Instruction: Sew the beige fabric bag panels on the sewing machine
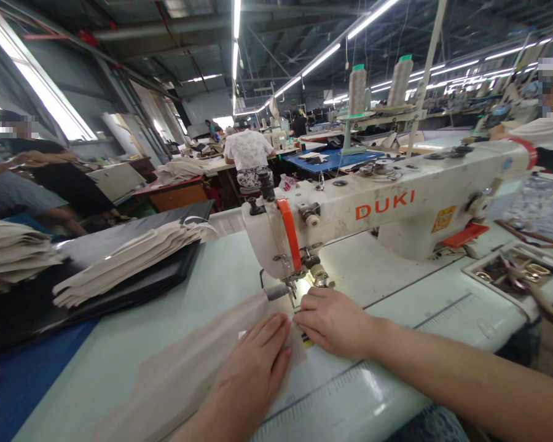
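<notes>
Closest to me, the left hand [253,350] lies open and flat on one long, pale cloth [188,362]. The right hand [332,319] has bent fingers near the needle; I can't tell if they pinch anything. The cloth is on the pale green table [133,325], with its far end up by the needle of the sewing machine [387,209].

I think this cloth is just part way along: one end is at the needle, but the long rest lies out to the left. I can't see stitches, so I can't say how much is done or left.

Now I count. Two hands, one cloth, one machine. One tray [500,297] of small things sits on the right. On the left are two piles of cream cloth, a near one [129,261] and one at the edge [16,252]; their layers are too many to count. Two big thread spools [357,89] stand behind the machine. Farther back, one person in a white shirt [249,150] sits facing away.
</notes>
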Tool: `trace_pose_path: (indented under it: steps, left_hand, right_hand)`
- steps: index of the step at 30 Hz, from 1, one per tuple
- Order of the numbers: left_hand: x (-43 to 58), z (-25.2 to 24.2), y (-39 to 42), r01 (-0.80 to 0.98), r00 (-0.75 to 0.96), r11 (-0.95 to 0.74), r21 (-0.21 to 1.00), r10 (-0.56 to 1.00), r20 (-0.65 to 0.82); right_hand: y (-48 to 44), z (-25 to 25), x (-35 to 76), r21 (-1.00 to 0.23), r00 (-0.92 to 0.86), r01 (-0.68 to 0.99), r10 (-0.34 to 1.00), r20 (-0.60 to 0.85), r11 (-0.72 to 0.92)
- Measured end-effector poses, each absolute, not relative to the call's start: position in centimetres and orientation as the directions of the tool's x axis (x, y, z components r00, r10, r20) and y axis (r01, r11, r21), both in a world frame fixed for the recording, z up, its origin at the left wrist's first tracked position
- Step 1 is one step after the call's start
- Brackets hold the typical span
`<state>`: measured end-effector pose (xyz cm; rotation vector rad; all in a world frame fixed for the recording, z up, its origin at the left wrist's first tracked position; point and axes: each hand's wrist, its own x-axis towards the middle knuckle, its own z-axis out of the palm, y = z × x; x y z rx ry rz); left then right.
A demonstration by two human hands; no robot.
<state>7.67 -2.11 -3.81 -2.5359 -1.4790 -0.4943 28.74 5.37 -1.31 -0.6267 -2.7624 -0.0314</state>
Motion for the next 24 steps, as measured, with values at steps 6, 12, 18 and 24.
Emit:
trace_pose_path:
  steps: [6,12,18,24]
  left_hand:
    - [8.4,-3.6,-0.2,0.860,0.464,-0.510,0.027,0.801,0.378]
    - [8.1,-4.1,1.5,0.832,0.481,-0.551,0.069,0.776,0.408]
    - [8.2,-4.0,2.0,0.824,0.486,-0.563,0.063,0.761,0.429]
    - [8.3,-4.0,2.1,0.814,0.489,-0.575,0.082,0.754,0.438]
  right_hand:
    - [6.2,-1.3,28.7,-0.028,-0.835,0.462,0.446,0.322,0.886]
    - [6.8,-1.4,28.7,-0.018,-0.819,0.504,0.484,0.309,0.864]
    - [7.0,-1.4,28.6,-0.010,-0.803,0.537,0.515,0.300,0.843]
    - [6.9,-1.6,28.5,-0.012,-0.805,0.534,0.513,0.299,0.845]
